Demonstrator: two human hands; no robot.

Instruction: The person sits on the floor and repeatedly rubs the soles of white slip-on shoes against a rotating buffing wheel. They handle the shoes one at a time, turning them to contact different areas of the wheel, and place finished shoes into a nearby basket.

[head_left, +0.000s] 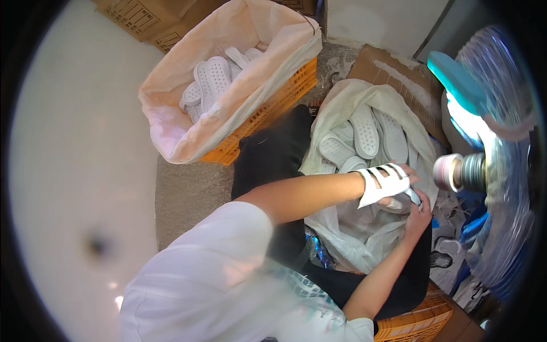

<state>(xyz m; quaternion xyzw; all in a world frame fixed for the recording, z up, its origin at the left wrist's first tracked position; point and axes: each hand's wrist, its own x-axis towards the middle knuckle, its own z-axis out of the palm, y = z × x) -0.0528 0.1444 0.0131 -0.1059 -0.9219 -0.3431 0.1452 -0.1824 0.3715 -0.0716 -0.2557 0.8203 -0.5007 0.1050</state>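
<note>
Both of my hands are over an open whitish sack, which holds several white perforated shoe soles. A white slotted band wraps the back of my left hand; whether it is a glove or a shoe upper I cannot tell. Under it, the left fingers are curled, one with a pale wrap. My right hand pinches a small pale strip against the left fingers. Most of that held piece is hidden behind the left hand. Just right of the hands juts a round wheel on a spindle.
An orange crate lined with a pale sack holds more white soles at upper left. A teal lamp glows at right beside clear plastic wrap. Cardboard leans behind; another orange crate sits lower right.
</note>
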